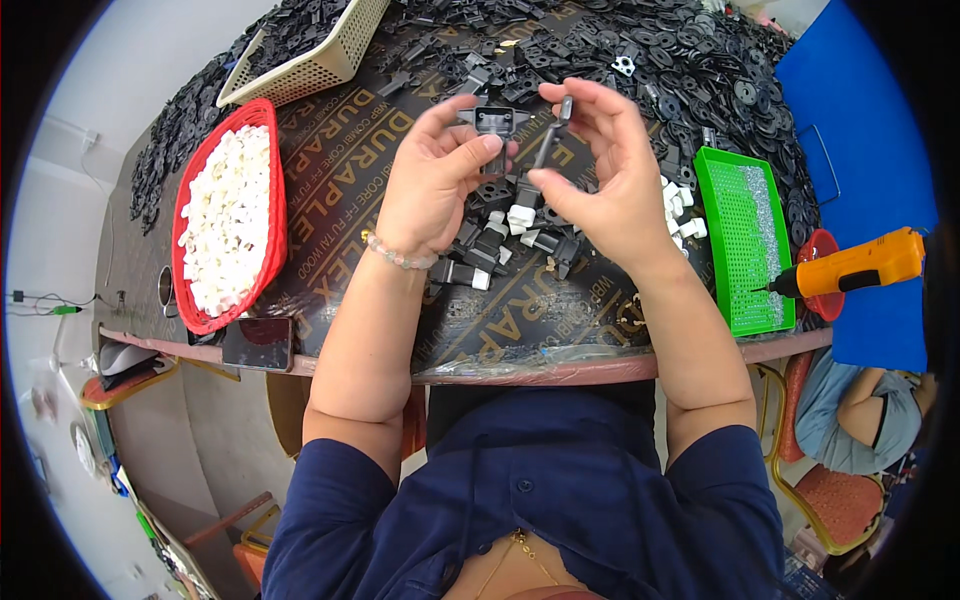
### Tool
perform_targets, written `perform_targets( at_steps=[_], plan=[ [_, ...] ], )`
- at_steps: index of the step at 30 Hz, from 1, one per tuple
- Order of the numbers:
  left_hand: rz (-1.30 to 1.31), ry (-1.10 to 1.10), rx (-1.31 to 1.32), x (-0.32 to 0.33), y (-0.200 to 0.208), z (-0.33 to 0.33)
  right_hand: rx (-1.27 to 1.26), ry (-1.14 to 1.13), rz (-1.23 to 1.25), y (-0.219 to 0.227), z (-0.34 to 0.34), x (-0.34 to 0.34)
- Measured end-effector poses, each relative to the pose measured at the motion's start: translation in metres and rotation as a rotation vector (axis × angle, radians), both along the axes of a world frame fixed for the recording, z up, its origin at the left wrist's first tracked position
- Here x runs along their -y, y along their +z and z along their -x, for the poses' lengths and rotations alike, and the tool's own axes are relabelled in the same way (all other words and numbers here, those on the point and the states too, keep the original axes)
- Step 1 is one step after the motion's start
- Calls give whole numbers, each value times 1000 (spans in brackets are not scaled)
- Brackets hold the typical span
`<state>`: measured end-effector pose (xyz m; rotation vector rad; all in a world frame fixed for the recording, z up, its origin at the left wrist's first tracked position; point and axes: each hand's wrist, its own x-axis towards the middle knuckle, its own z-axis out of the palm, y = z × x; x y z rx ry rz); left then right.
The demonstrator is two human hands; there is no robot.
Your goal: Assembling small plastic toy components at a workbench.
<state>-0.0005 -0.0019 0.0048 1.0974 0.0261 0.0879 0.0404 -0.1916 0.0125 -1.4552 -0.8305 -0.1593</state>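
Black fitting [495,122] — left | black bar [546,146] (slim) — right | hands [437,168] apart

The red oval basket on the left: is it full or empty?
Looks full: small white blocky pieces span the red basket from end to end; their depth cannot be told.

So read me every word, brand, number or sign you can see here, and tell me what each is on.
Dark tabletop: large repeated gold lettering, with smaller gold lines; I don't copy out wording.
Orange power driver: no text readable.
Phone: dark screen, nothing readable.
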Motion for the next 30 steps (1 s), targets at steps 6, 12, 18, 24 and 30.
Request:
perform_targets(
  at_steps=[6,12,18,24,30],
  plan=[
    [203,-205,-18,8,8,7,386,-213,360,4,5,4],
    [97,-246,70,1,-3,2,311,-209,344,8,3,7],
    [125,-168,22,4,4,2,313,-182,346,7,2,6],
    [118,-188,64,5,-2,2,332,-164,344,5,2,6],
    [218,-167,26,20,-4,4,437,-242,397,6,-1,8]
  ],
)
